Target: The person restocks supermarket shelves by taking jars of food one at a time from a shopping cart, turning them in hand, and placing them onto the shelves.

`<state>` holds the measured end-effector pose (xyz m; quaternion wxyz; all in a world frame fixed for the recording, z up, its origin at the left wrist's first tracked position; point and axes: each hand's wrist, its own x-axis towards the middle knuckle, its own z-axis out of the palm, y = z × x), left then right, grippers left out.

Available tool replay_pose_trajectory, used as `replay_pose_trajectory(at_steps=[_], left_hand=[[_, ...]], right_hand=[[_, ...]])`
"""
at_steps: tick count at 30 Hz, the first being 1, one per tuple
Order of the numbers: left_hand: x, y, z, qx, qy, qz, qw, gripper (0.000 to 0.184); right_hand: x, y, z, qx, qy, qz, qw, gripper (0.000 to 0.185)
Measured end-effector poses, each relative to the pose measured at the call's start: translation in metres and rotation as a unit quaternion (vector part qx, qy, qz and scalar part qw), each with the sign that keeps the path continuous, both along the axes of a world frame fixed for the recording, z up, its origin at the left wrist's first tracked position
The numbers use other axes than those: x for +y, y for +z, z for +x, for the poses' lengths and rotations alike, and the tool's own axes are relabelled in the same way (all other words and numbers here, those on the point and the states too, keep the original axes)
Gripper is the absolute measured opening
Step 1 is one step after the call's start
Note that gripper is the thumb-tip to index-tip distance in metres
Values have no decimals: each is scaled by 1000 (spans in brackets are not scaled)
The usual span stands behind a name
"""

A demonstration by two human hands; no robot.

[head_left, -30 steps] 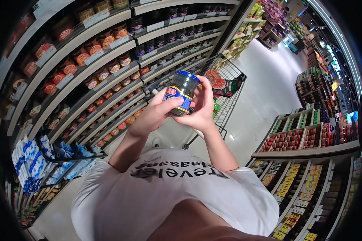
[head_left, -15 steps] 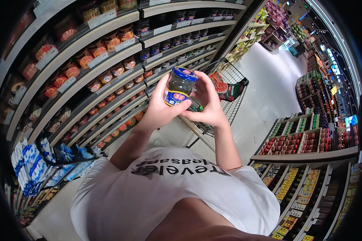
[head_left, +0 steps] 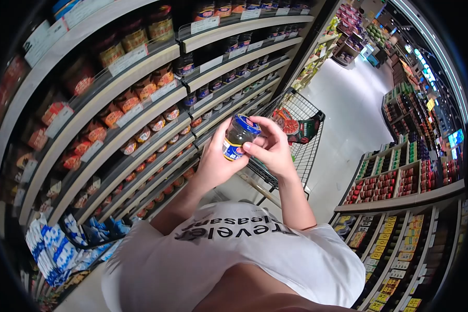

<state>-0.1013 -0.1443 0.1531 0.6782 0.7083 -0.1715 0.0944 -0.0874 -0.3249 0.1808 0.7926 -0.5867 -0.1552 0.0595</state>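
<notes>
A glass jar (head_left: 237, 138) with a blue lid and a blue label with a red badge is held in front of my chest, slightly tilted. Its contents look dark. My left hand (head_left: 216, 151) is closed around its left side. From the right, my right hand (head_left: 272, 148) grips it too, with the thumb on the front of the glass and the fingers near the lid. Part of the label is turned away or covered by the thumb.
A wire shopping cart (head_left: 309, 140) with red and dark green packages stands just beyond my hands. Shelves of jars (head_left: 156, 122) curve along the left, with blue-and-white packets (head_left: 49, 249) low down. More product shelves (head_left: 382, 187) stand on the right beside the pale floor aisle (head_left: 356, 93).
Both hands and the jar sit lower in view and a little to the right. The jar has turned, so less of its label faces me. My right thumb has moved up onto the glass.
</notes>
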Motion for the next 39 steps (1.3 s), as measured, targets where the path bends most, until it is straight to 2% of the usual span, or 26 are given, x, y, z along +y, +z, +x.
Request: replay_pose_trajectory(at_steps=[2,4,10,15,17,18,20,23,26,29,31,33,37,39], left_hand=[[-3,-3,8,3,-4,31,999,88],[-10,-6,17,-5,25,116,993,87],[-35,-9,62,-25,42,197,979,94],[-40,6,112,-25,-29,171,984,105],[-36,15,142,-19,-22,163,986,105],[-33,15,162,-67,51,241,967,100],[-26,22,204,-131,172,292,932,83],[-17,18,267,-196,293,341,872,70],[-19,34,301,-78,279,413,864,61],[-22,31,328,-43,284,436,853,59],[-21,24,339,-86,298,416,855,62],[-17,19,349,-53,297,420,856,65],[-7,6,366,-61,285,445,847,70],[-4,-1,371,-100,279,416,860,71]], right_hand=[[3,-3,3,8,-31,-5,999,61],[4,-3,8,39,-74,-12,996,58],[-7,-18,45,42,-141,5,989,59],[-31,-30,102,44,-176,27,983,59],[-44,-27,136,36,-205,29,978,60],[-51,-23,155,36,-214,37,975,59],[-62,-13,198,43,-236,60,969,55],[-72,-13,275,18,-254,134,958,48],[-74,-6,343,41,-268,135,953,46],[-73,-4,391,95,-294,126,943,52],[-69,-8,420,119,-316,113,934,52],[-67,-17,446,115,-306,127,936,52],[-60,-25,479,100,-278,193,936,52],[-57,-31,491,48,-281,159,945,51]])
